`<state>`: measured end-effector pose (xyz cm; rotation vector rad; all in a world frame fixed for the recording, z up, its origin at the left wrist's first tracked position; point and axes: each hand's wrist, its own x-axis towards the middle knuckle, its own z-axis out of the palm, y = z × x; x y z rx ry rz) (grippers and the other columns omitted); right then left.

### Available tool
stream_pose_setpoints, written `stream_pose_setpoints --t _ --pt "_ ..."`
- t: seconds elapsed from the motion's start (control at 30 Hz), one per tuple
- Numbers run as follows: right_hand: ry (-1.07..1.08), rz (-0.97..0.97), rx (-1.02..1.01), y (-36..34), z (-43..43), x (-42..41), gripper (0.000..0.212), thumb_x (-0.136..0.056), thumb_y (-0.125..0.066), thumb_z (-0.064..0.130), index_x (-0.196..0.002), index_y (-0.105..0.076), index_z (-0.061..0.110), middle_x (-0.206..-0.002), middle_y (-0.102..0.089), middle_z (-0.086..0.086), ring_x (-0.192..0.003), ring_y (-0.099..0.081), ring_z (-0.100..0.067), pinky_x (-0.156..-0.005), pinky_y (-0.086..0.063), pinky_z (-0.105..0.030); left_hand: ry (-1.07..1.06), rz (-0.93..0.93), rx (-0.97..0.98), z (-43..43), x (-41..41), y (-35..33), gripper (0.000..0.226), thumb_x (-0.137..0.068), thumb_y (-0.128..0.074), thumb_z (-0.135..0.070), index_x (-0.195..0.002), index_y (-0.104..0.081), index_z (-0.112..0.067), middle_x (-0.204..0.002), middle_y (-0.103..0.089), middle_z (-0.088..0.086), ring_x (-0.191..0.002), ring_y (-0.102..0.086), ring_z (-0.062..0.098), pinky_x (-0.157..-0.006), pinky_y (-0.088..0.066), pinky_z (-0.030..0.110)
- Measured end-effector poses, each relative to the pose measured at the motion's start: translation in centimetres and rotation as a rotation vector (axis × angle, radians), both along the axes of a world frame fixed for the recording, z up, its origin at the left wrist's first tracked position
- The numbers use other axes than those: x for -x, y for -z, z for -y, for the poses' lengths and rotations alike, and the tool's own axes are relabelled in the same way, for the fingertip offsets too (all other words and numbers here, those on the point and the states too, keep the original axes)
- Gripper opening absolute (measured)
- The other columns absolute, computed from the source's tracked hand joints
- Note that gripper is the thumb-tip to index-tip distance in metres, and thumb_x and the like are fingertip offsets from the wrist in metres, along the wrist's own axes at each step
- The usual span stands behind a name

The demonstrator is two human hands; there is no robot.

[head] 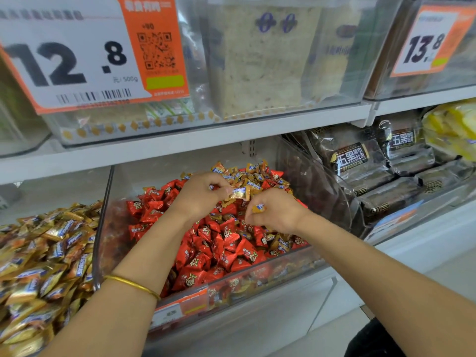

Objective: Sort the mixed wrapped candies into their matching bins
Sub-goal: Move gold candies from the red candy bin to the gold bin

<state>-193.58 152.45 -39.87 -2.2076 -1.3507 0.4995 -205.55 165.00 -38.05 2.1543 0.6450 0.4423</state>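
Note:
A clear middle bin [103, 228] holds red wrapped candies [221, 243] with gold wrapped candies [247, 176] heaped at its back. Both my hands are over that heap. My left hand [203, 194] pinches a gold candy [239, 193] at its fingertips and seems to hold more in its curled fingers. Just below and to the right, my right hand [275, 212] pinches another gold candy [258, 208]. The bin to the left [43, 266] is full of the same gold candies.
To the right, a bin [412, 210] holds dark packaged loaves, with yellow packs beyond. A white shelf edge [180, 143] runs above the bins, carrying clear boxes and price tags 12.8 [77, 60] and 13.8 [427, 45]. A gold bangle [134, 286] circles my left wrist.

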Motion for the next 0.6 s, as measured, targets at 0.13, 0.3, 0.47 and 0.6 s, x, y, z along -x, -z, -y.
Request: stream_pose_setpoints --t 0.13,0.3,0.47,0.6 --pt "0.078 -0.212 -0.121 -1.3 1.3 -0.9 0.007 -0.086 -0.067 0.015 -0.085 -0.071 0.01 -0.094 -0.07 -0.014 -0.032 -0.039 -0.003 -0.035 -0.035 -0.015 -0.035 0.019 0.172 0.1 0.0 -0.3 0.015 -0.095 -0.052 -0.023 -0.093 -0.063 -0.015 -0.112 -0.058 -0.005 -0.106 -0.049 0.009 -0.088 -0.03 0.026" --pt "-0.082 0.047 0.077 0.1 0.6 -0.2 0.026 -0.08 -0.073 0.029 -0.104 -0.071 0.018 -0.116 -0.065 0.002 -0.088 -0.058 -0.001 -0.081 -0.047 -0.019 -0.15 0.117 0.506 0.3 -0.5 -0.8 0.01 -0.094 -0.054 -0.026 -0.088 -0.061 -0.025 -0.095 -0.055 -0.004 -0.078 -0.049 0.011 -0.059 -0.039 0.024" --pt "-0.094 0.277 0.167 0.8 -0.4 0.9 0.016 -0.086 -0.064 0.032 -0.099 -0.07 0.025 -0.114 -0.064 0.006 -0.105 -0.058 -0.016 -0.086 -0.05 -0.034 -0.166 0.224 0.812 0.4 -0.3 -1.3 0.005 -0.095 -0.051 -0.018 -0.094 -0.055 -0.016 -0.099 -0.066 0.013 -0.073 -0.069 0.017 -0.037 -0.034 0.018" --pt "0.037 0.071 -0.003 -0.7 0.2 0.0 0.014 -0.087 -0.06 0.022 -0.084 -0.071 0.013 -0.078 -0.065 -0.003 -0.065 -0.061 -0.005 -0.064 -0.051 -0.027 -0.153 0.312 1.077 0.3 0.2 -1.7 0.004 -0.095 -0.048 -0.009 -0.092 -0.05 -0.007 -0.098 -0.067 0.019 -0.076 -0.072 0.025 -0.033 -0.029 0.015"
